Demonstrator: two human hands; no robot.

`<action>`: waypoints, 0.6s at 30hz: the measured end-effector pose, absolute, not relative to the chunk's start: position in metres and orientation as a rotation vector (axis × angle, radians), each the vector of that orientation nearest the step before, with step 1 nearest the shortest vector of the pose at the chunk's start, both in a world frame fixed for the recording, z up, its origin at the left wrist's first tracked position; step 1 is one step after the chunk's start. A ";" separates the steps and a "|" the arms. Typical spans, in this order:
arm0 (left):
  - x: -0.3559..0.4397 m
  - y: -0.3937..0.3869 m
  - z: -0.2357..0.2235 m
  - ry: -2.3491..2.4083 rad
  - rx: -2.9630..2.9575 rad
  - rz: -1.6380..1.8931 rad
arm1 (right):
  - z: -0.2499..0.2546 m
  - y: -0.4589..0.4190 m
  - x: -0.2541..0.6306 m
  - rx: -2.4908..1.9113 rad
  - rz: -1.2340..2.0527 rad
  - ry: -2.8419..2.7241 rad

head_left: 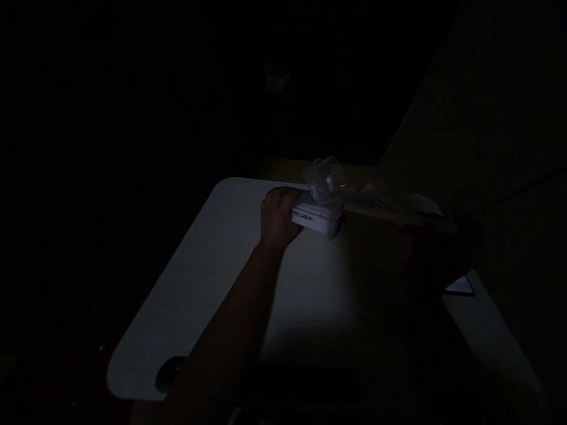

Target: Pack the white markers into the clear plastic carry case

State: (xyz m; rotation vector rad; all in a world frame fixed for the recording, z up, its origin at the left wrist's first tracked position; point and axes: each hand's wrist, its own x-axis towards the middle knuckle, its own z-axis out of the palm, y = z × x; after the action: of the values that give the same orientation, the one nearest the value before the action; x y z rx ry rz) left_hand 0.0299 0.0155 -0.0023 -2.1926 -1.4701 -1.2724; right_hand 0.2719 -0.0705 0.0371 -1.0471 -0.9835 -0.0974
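The picture is very dark. My left hand (278, 217) is closed round the far-left end of a white printed box (312, 219) lying on the table. Coloured round ends, green, blue and red, like markers (336, 228), show at the box's right end. A crumpled-looking clear plastic piece (326, 179) stands up over the box's top; whether it is joined to it I cannot tell. My right hand (436, 248), deep in shadow, is closed on a long pale strip-like thing (381, 212) that reaches toward the box's right end.
The white tabletop (212, 260) has rounded corners. Near its front left lies a dark round object (169, 373). A flat phone-like thing (460, 287) is partly behind my right arm. A printed white item (373, 195) lies at the back, and a cable (522, 195) runs at the right.
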 end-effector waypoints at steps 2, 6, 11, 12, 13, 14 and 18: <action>0.030 0.015 -0.001 -1.478 -2.197 -1.258 | 0.034 -0.071 0.271 -1.077 -0.072 -1.028; 0.031 0.014 0.000 -1.478 -2.216 -1.273 | 0.022 -0.069 0.272 -1.310 -0.062 -1.118; 0.031 0.014 0.000 -1.465 -2.243 -1.255 | 0.005 -0.061 0.277 -1.330 0.045 -1.283; 0.031 0.013 0.000 -1.461 -2.246 -1.252 | 0.004 -0.059 0.277 -1.335 0.076 -1.335; 0.031 0.013 0.000 -1.455 -2.248 -1.254 | 0.002 -0.058 0.277 -1.342 0.104 -1.381; 0.031 0.013 0.000 -1.450 -2.249 -1.258 | 0.002 -0.057 0.277 -1.355 0.131 -1.417; 0.032 0.014 0.000 -1.435 -2.248 -1.273 | 0.005 -0.060 0.269 -1.500 0.166 -1.479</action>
State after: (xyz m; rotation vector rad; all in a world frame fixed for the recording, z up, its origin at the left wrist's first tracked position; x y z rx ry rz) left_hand 0.0317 0.0136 -0.0003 -2.2476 -1.4351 -1.2726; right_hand 0.2692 -0.0604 0.0047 -1.5002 -1.4792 0.1656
